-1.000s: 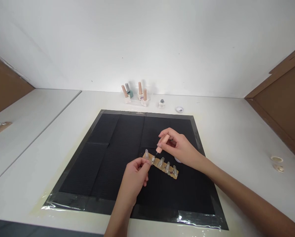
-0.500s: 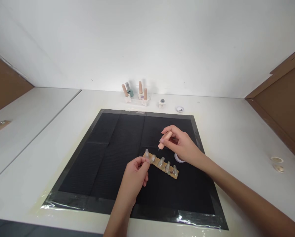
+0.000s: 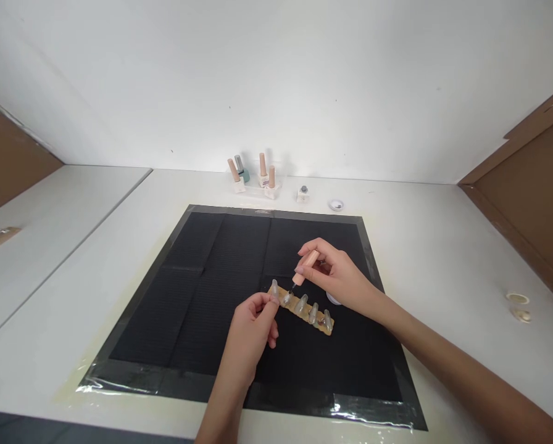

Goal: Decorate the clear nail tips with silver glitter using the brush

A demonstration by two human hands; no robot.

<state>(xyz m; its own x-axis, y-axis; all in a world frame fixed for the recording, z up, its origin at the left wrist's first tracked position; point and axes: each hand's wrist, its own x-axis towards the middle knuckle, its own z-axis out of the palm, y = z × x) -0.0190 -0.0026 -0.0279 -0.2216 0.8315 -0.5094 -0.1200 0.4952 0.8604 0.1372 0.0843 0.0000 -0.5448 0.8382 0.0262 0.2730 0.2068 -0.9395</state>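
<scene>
A tan strip [image 3: 320, 325] carrying several clear artificial nails lies on the black mat [image 3: 188, 290]. My left hand [image 3: 251, 333] pinches the strip's left end. My right hand [image 3: 336, 274] holds a peach-handled polish brush [image 3: 304, 268], tilted down to the left, its dark tip at the second nail from the left. A small round white pot [image 3: 332, 299] sits on the mat, mostly hidden behind my right hand.
Several polish bottles [image 3: 258, 176] stand at the back by the wall, with a small open bottle [image 3: 303, 193] and a round lid [image 3: 336, 205] to their right. Tape rolls [image 3: 518, 305] lie at the right. A brown board [image 3: 531, 203] leans on the right.
The brush lifted away toward the small pot half a second ago, then came back down to the second nail. My left hand kept its hold on the strip.
</scene>
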